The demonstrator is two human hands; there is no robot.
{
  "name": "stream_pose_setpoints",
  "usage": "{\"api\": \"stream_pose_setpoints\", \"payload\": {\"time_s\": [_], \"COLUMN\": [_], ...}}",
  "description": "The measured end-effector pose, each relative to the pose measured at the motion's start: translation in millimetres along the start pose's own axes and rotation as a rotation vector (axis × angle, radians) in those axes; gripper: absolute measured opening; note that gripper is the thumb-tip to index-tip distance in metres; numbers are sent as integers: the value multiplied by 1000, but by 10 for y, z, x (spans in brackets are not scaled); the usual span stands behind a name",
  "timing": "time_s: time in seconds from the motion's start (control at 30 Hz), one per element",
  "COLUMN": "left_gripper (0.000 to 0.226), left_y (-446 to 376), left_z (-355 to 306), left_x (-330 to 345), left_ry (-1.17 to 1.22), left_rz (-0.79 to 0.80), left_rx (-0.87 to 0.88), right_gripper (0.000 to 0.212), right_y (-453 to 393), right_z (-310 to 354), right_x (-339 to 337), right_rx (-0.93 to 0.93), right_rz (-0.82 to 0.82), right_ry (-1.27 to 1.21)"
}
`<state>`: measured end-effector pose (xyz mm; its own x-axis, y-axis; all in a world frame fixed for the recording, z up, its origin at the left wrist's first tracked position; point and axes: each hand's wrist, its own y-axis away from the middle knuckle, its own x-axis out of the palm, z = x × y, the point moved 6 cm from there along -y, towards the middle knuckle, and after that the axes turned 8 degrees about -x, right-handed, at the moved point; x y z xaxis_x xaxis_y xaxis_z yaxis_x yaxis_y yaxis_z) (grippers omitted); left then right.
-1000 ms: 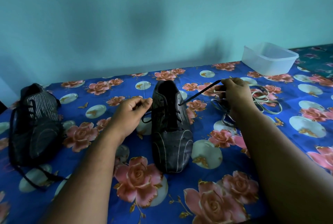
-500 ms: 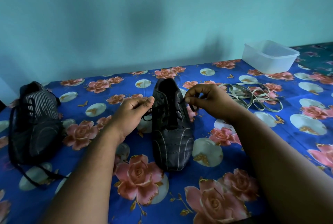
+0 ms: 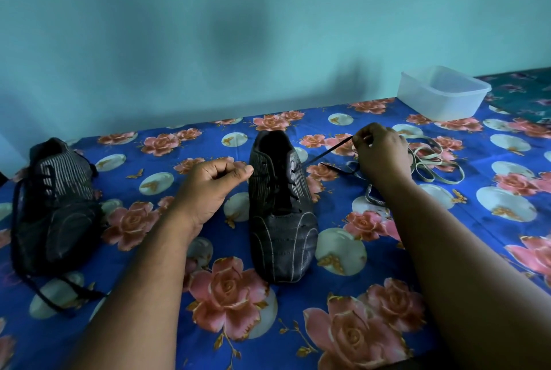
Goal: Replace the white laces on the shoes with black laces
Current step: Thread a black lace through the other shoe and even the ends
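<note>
Floral blue cloth (image 3: 417, 250) carries the middle shoe (image 3: 281, 214), toe toward the person, with the second shoe (image 3: 56, 205) well to its left. Just left of its eyelets the left hand (image 3: 208, 191) pinches something, likely lace. Right of it, the right hand (image 3: 381, 152) pinches the black lace (image 3: 325, 153) taut, running out from the upper eyelets; the white laces (image 3: 432, 167) lie beyond.

White laces (image 3: 429, 165) partly behind right hand (image 3: 384, 152)

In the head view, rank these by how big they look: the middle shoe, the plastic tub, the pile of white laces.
1. Middle shoe, clearly largest.
2. Plastic tub and white laces: similar spread; the tub sits farther back and the right hand hides part of the pile, so unranked.
</note>
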<state>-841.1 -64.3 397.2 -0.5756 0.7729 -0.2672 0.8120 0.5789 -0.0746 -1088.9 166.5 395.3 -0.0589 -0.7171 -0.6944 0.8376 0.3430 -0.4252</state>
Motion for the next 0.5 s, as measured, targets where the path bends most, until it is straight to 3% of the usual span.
{"api": "stream_pose_setpoints", "payload": {"time_s": [0.1, 0.2, 0.3, 0.4, 0.5], "left_gripper": [21, 18, 15, 17, 22], "left_y": [1, -5, -4, 3, 67], "left_z": [4, 14, 15, -19, -90], "left_x": [-17, -11, -31, -50, -20], "left_ry": [-3, -12, 25, 41, -13], "left_rz": [-1, -21, -50, -82, -54], "left_rx": [9, 5, 6, 19, 36], "right_gripper": [23, 27, 24, 9, 7], "right_y": [37, 149, 364, 390, 350], "right_z": [150, 488, 721, 765, 740], "right_x": [30, 70, 189, 234, 178], "right_rx": [-85, -407, -557, -646, -656], "right_rz": [93, 216, 466, 458, 410], "right_ry": [20, -262, -458, -427, -414]}}
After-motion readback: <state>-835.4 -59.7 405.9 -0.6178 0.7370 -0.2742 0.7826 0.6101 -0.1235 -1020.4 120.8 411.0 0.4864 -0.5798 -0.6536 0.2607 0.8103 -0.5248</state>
